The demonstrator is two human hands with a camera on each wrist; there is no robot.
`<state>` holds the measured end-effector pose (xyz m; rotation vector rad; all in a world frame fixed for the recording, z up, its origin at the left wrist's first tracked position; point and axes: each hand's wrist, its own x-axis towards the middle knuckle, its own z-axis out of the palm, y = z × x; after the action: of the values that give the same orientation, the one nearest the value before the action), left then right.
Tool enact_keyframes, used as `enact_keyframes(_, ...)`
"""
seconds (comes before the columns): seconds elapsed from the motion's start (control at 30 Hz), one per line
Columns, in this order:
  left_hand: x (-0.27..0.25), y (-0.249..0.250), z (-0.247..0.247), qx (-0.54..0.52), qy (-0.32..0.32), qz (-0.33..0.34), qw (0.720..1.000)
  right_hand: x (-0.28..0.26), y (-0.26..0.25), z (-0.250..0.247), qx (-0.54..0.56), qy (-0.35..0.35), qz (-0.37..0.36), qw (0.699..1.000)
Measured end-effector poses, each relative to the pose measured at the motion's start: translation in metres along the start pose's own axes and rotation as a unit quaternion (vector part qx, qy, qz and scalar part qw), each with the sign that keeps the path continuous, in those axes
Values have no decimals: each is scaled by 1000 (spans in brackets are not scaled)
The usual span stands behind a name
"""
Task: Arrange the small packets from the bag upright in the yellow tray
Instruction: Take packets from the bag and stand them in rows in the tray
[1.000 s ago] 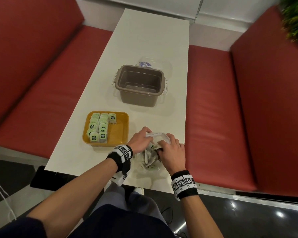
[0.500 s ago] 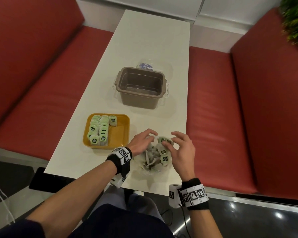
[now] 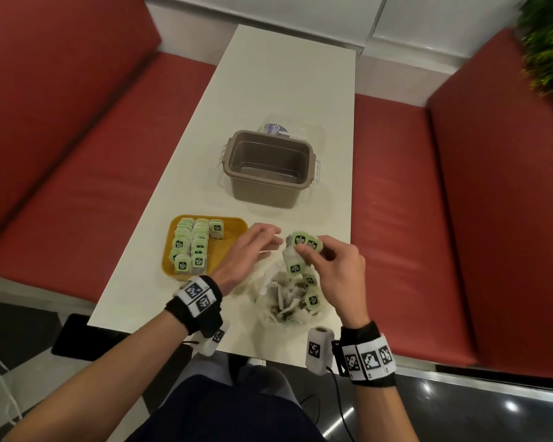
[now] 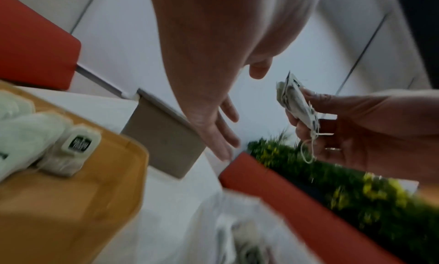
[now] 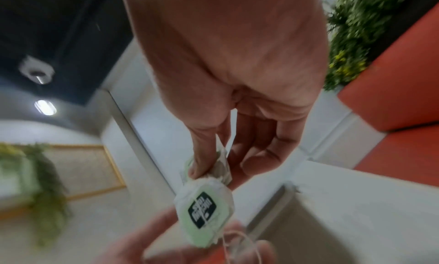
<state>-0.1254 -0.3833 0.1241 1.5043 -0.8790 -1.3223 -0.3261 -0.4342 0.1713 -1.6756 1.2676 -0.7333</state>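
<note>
The yellow tray sits left of my hands, with several green-labelled packets standing upright in rows at its left side. The clear bag lies near the table's front edge with more packets inside. Just above the bag, my right hand pinches a small bunch of packets between thumb and fingers, with strings dangling. My left hand is between tray and bunch, fingers straight and empty, reaching toward the bunch.
A brown plastic bin stands empty behind the tray, a clear lid behind it. Red bench seats flank the white table. A dark object lies under the table's front left corner.
My right hand came up out of the bag with a bunch of packets. My left hand let go of the bag's rim and spread open beside the bunch.
</note>
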Motion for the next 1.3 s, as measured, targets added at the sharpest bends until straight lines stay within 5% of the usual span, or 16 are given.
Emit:
enact_keyframes(0.23,-43,57,-38,-261,-116,-46,957,10,-78,38,41,-100,-38,993)
enact_keyframes(0.4,-56,56,-75,-290,-78,-42,953,16,-92,96,-5,-97,-32,995)
enact_keyframes(0.6,-64,50,-120,-262,-28,-32,964,13,-108,153,-163,-49,-123,978)
enact_keyframes(0.8,-65,37,-157,-285,-13,-22,958,10,-111,180,-67,-9,-66,995)
enact_keyframes(0.93,-62,27,-163,-311,54,-8,949,-7,-110,191,30,-6,-5,1000)
enact_keyframes(1.1,-62,29,-165,-336,123,30,933,-24,-100,213,190,-52,119,973)
enact_keyframes(1.3,-58,26,-160,-323,139,45,935,-23,-102,236,229,-79,118,963)
